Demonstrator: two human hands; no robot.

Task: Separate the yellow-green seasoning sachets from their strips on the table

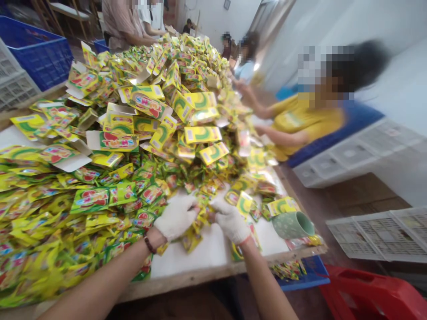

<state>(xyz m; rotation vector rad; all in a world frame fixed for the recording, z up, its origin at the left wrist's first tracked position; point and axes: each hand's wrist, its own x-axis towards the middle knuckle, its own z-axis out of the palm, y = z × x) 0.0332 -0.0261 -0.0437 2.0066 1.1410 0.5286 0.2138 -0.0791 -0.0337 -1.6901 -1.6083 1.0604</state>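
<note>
Reaches in from the lower edge with two bare forearms, a dark beaded bracelet (149, 244) on the left wrist. Passes, low on the right beneath the desk edge, a red plastic crate (370, 298) and a blue plastic tray (312, 278) with sachets spilling over it.

Wears white knitted gloves on both hands. Curls the left hand (175, 216) over a small bunch of yellow foil sachets (201, 218), fingers (189, 205) bent down and grasping its near side. Closes the right hand (231, 221) on the same bunch from the other side, fingers (217, 208) clenched around it. Holds the bunch between the two gloves, just above the bare white top of the desk (207, 255), near its raw wooden front edge.

Just right of the right hand, near the desk corner: a pale green speckled ceramic mug (290, 225) on its side, mouth turned right.

Beyond the hands and across the whole left half: a deep heap of green-and-yellow printed sachets (90, 200), touching the gloves at its near rim. Higher on the heap, flat and folded yellow-green cardboard cartons (203, 134), piled loosely towards the far end.

To the right of the desk, white slatted plastic crates (376, 231) on the floor. Behind them, a blurred person in a yellow shirt (300, 120) with arms stretched into the pile.

Far left, a blue plastic crate (36, 49); at the far end, more people, too blurred to tell more.
</note>
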